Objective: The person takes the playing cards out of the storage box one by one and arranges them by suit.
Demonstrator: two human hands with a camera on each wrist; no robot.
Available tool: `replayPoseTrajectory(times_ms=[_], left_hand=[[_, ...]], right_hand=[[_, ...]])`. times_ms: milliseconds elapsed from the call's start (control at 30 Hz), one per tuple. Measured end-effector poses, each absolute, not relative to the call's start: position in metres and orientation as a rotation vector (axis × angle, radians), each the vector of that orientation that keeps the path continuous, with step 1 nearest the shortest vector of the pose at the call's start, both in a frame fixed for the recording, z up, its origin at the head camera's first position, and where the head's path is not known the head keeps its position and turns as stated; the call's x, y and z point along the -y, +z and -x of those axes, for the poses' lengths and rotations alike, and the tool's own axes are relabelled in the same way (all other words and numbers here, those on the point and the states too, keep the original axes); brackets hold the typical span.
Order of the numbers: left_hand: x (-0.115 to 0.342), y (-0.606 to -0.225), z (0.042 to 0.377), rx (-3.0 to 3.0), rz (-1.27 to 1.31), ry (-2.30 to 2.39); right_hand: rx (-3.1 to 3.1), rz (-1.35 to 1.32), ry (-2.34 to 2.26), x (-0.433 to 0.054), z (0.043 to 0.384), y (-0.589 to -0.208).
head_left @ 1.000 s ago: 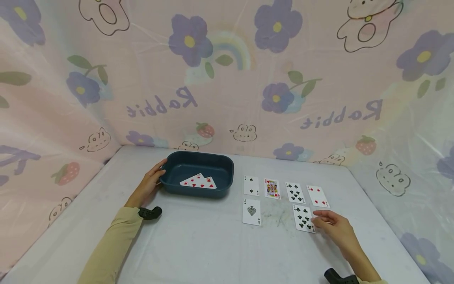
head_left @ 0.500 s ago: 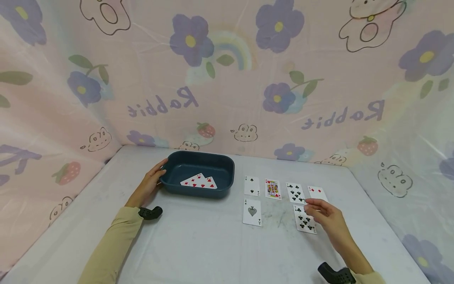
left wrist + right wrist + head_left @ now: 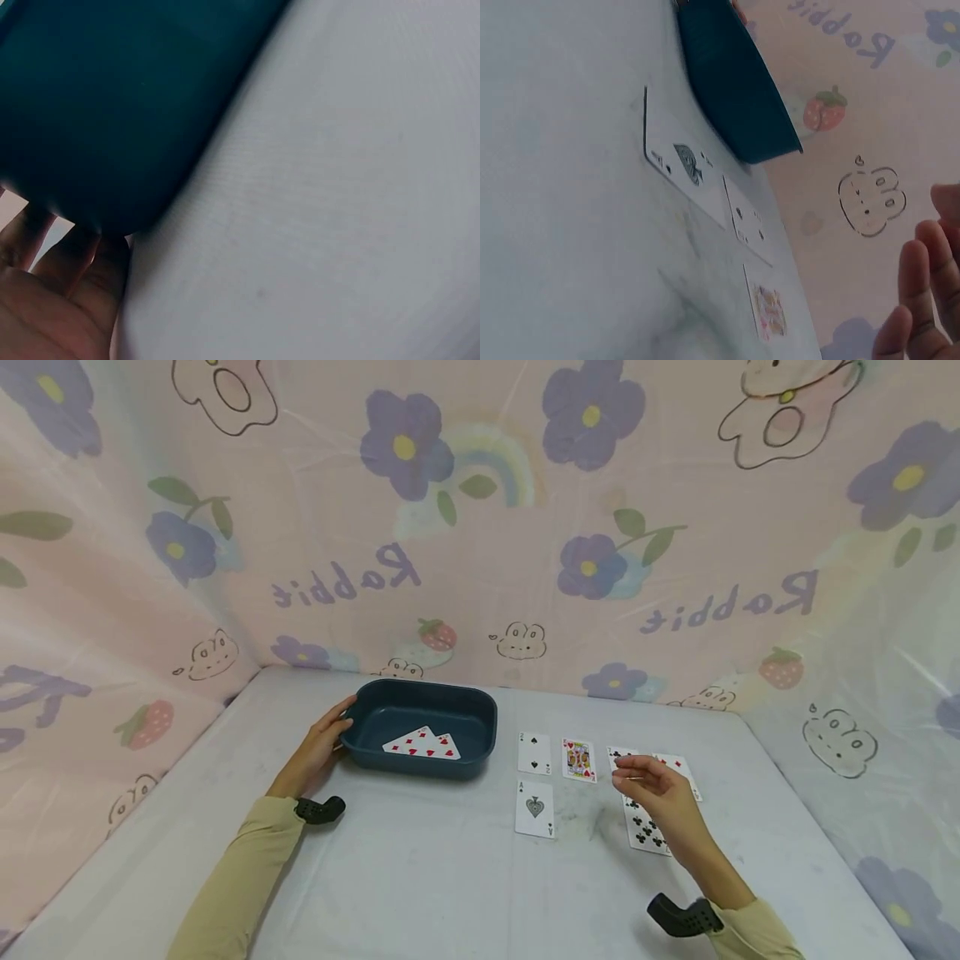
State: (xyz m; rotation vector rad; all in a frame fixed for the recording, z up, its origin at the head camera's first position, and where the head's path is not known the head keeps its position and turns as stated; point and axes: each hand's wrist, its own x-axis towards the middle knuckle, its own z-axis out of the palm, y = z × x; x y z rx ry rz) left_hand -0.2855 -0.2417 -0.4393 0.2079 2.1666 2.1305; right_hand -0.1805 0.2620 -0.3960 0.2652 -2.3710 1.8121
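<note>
My left hand (image 3: 311,753) rests against the left side of the dark teal basin (image 3: 416,766). In the left wrist view its fingers (image 3: 71,262) touch the basin's outer wall; the thumb is out of sight. Two red-suited playing cards (image 3: 408,742) lie overlapping inside. My right hand (image 3: 667,802) hovers over the right-hand cards, fingers loosely bent, nothing between them. It partly hides a lower clubs card (image 3: 643,831), an upper clubs card (image 3: 619,752) and a diamonds card (image 3: 680,767). Left of it lie an ace of spades (image 3: 535,810), a two of spades (image 3: 534,754) and a king (image 3: 579,761).
The cards lie face up in two rows on a white-covered table (image 3: 420,877), right of the basin. A patterned curtain (image 3: 480,568) closes off the back and both sides. Black wrist devices (image 3: 320,810) sit on both forearms.
My right hand has moved left and up, from beside the lower clubs card to over the upper clubs card. The left hand, the basin and the cards stay put.
</note>
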Motion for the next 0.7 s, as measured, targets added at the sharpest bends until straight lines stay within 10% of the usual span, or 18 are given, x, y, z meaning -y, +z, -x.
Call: replayPoseTrajectory(times_ms=[700], left_hand=[[0.242,-0.442,0.287,-2.152,-0.196,2.142]], right_hand=[[2.292,-0.644,1.802,-0.205,0.22,-0.372]])
